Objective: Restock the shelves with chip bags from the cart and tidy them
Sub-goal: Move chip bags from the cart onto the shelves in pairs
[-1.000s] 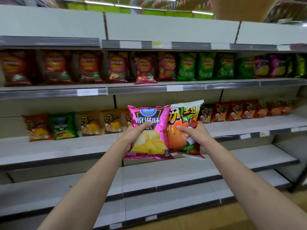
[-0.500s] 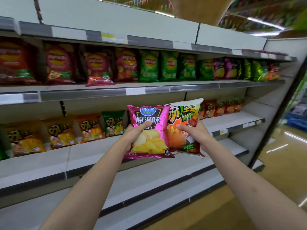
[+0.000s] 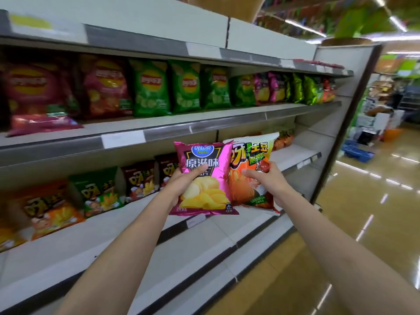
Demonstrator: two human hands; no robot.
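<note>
A long white metal shelf unit point(image 3: 261, 120) runs along a glossy tan shop floor point(image 3: 368, 201), ending at a grey end panel point(image 3: 345, 123). In front of its middle tier, the left hand point(image 3: 181, 184) grips a shiny pink chip bag point(image 3: 204, 178); the right hand point(image 3: 268, 180) grips a white-and-orange chip bag point(image 3: 248, 155) just beside it, edges overlapping.

The view has swung right along the shelves point(image 3: 204, 120), whose end panel point(image 3: 341, 123) is now near.

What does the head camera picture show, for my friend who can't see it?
Two bare hands hold chip bags up before store shelves: the left hand grips a shiny pink foil bag, the right hand an orange-and-white bag. Green bags line the upper grey metal shelf.
</note>
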